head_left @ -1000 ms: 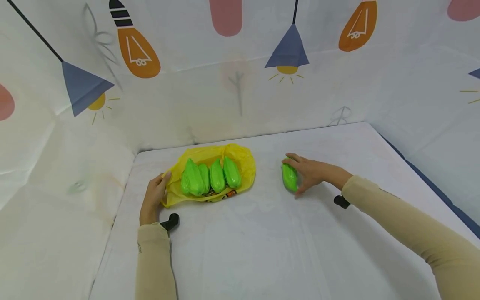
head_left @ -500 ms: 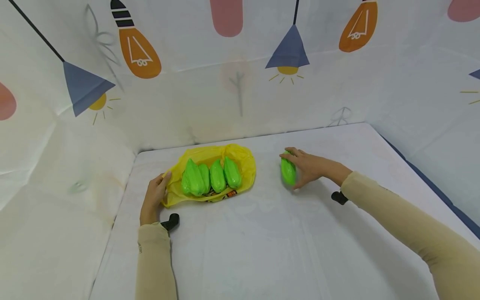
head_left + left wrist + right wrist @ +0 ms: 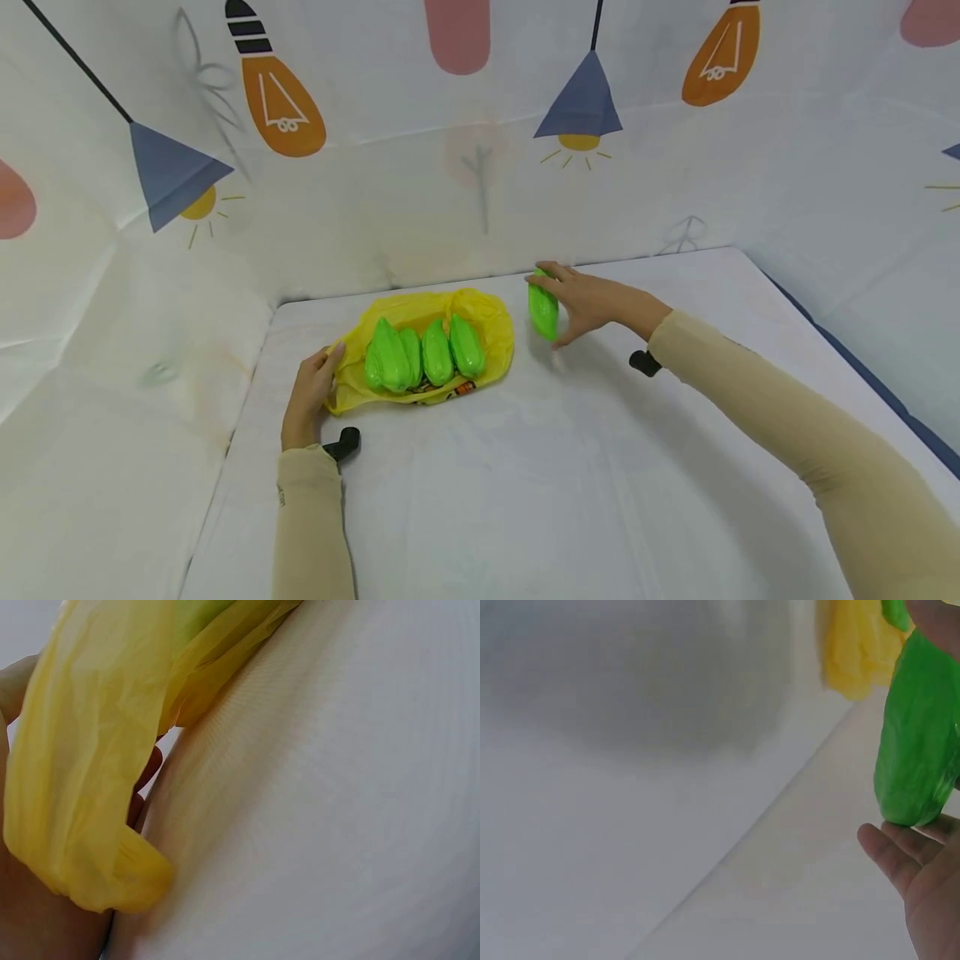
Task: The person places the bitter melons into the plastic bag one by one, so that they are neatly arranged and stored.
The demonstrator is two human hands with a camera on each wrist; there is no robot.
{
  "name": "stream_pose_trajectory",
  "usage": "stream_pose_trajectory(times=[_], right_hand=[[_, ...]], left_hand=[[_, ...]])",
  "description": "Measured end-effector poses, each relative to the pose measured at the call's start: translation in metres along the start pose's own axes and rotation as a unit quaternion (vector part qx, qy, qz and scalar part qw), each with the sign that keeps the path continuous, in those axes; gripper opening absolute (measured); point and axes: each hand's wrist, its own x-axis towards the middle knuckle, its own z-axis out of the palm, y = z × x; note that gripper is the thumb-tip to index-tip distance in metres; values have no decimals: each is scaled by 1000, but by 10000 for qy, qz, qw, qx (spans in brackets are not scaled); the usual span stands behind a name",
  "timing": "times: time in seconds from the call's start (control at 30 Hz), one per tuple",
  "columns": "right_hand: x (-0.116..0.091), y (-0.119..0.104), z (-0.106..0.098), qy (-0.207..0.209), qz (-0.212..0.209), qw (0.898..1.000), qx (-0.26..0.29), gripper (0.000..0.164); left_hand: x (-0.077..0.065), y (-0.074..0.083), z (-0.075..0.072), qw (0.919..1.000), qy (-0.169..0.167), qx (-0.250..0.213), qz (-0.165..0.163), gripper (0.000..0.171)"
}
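My left hand (image 3: 310,396) grips the left edge of a yellow plastic bag (image 3: 496,333), with the thumb over the rim. Several glossy green, tapered toy vegetables (image 3: 437,352) lie side by side in the bag's open mouth. To the bag's right, my right hand (image 3: 588,302) holds another green toy vegetable (image 3: 543,307) by its two ends, raised off the table. In the right wrist view the held toy vegetable (image 3: 919,735) stands lengthwise between thumb and fingers. The yellow bag (image 3: 90,750) covers most of the left fingers in the left wrist view.
A white-covered table (image 3: 487,492) lies under both hands, its back edge close to a white printed cloth wall (image 3: 360,208). A dark blue strip (image 3: 862,367) runs along the table's right side.
My right hand has lifted the toy vegetable off the table and carried it left and back, nearer the bag. The left hand and bag stay in place.
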Motion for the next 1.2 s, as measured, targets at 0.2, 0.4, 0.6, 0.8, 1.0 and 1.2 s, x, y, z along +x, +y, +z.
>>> stream_pose_trajectory(times=[0.2,0.4,0.6,0.8,1.0,1.2], right_hand=[[39,-35,-19,14,-318,9994,-95,124],[76,-79,-14,-138,-673,9976,-54,127],[102,-111,7,-458,-920,9947,12,125],[111,-120,28,-661,-900,9937,121,124],[113,-119,37,-681,-861,9937,238,125],[119,-124,35,-631,-926,9936,128,121]], left_hand=[[-1,-2,-1,9998,13,21,-187,73],[-4,-4,-2,9999,-8,-14,-144,70],[-4,-8,0,10000,41,-54,-72,71],[-1,-8,3,9999,28,-105,-132,71],[-6,8,1,9995,-85,-180,-253,65],[-12,22,-1,9996,-133,-132,-214,61]])
